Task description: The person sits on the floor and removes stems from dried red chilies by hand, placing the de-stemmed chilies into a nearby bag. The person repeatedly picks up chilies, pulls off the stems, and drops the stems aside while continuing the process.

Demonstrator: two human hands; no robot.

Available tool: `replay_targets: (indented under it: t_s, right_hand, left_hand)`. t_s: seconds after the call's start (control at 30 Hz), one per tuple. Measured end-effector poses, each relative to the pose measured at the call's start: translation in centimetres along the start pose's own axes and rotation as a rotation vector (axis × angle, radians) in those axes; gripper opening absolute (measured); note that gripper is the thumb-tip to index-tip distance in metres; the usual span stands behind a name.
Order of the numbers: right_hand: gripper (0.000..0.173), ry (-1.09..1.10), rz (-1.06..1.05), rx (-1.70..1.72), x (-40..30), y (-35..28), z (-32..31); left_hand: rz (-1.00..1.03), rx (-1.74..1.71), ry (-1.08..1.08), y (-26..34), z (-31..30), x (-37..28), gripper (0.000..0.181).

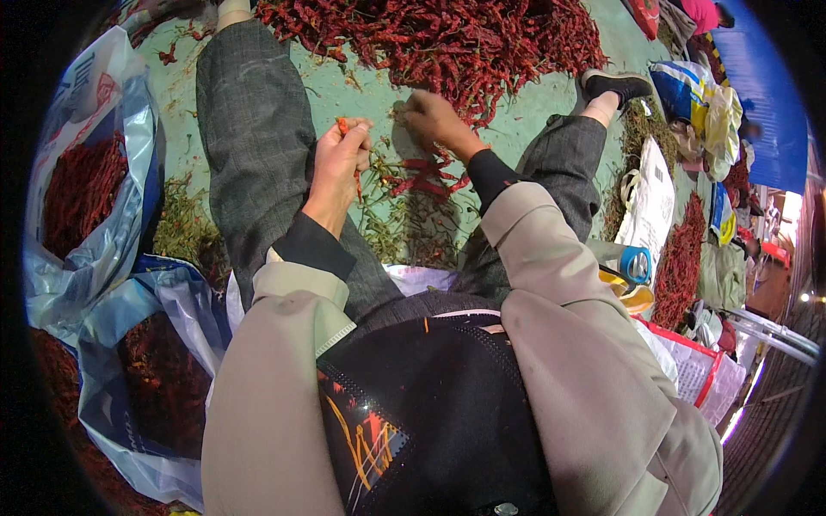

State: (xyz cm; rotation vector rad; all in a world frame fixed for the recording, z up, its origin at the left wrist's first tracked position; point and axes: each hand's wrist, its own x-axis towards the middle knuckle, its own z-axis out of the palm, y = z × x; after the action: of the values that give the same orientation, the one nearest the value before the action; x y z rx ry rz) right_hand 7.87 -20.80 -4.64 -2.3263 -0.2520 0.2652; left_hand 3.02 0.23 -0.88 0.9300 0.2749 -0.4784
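My left hand (339,158) is closed around a dried red chili pepper (342,124), whose ends stick out above and below the fingers. To its right, my right hand (437,122) hovers or rests near the edge of the chili pile, fingers curled. Whether anything is inside those fingers is hidden. Several loose dried chilies (423,177) lie on the floor just below that hand. Between my legs, plucked green stems (381,222) are scattered. The large pile of dried red chilies (452,39) spreads beyond both hands.
Open plastic bags (139,155) holding red chilies stand at my left, beside a heap of stems (187,222). On my right are a white sack (645,193), a clear container with a blue rim (635,264) and another row of chilies (683,258). My outstretched legs flank the work area.
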Motion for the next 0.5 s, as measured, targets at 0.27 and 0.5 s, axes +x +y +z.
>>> replay_targets:
  t_s: [0.27,0.5]
  right_hand:
    - [0.012,0.016,0.285,1.472,-6.4,-2.4,-2.7]
    - [0.019,-0.189,-0.045,0.198,-6.5,-2.7,-1.1]
  left_hand:
    - [0.004,-0.005,0.096,-0.7,0.2,0.3,0.014]
    - [-0.024,0.022,0.020,-1.0,-0.5,0.3,0.013]
